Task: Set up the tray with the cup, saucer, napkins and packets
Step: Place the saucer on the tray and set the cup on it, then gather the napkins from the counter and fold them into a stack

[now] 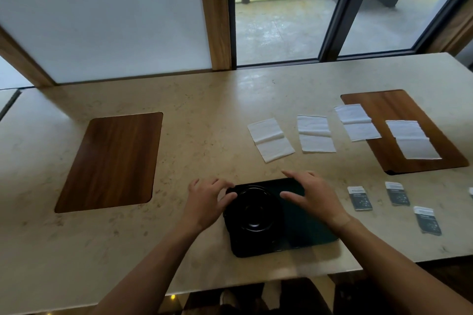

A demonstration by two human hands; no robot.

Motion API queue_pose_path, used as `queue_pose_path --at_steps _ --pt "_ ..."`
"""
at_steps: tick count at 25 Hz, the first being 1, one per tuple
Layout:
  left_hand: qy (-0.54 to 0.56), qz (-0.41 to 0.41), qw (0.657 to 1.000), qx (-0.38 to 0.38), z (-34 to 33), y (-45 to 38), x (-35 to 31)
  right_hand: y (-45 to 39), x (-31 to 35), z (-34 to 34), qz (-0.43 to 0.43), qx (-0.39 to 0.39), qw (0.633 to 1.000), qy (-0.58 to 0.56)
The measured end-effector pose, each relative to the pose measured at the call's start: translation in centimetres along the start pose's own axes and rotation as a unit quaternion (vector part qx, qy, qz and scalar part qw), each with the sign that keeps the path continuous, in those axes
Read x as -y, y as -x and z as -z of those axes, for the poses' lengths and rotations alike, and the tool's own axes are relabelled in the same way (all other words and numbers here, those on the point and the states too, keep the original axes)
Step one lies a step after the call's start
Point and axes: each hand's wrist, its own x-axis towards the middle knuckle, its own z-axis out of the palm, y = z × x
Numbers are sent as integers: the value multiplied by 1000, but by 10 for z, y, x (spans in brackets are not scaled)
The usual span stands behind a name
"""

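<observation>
Tray (314, 227) sits at worktop (204, 115) front edge; saucer (253, 215) on its left; napkins (316, 133) behind, packets (359, 198) right.

I see a black tray (307, 225) carrying a black cup (253, 212), four white napkins (270, 139), dark packets (359, 198) with white tops, brown wood-grain boards (110, 161), and a beige speckled counter (204, 100).

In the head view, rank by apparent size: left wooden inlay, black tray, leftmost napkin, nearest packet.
1. left wooden inlay
2. black tray, partly hidden by hands and nearer the camera, so this gap is unsure
3. leftmost napkin
4. nearest packet
</observation>
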Motion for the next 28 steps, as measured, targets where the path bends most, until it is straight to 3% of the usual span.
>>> queue_pose_path --at_steps 3,15,28 --pt "22 19 999 -23 -6 -22 -22 -15 -17 17 22 -44 998 26" --pt "10 113 990 -78 -36 -88 -102 -80 -100 85 112 -18 987 115" --pt "-55 142 988 -29 -48 -149 -70 -147 -103 49 84 17 988 127"
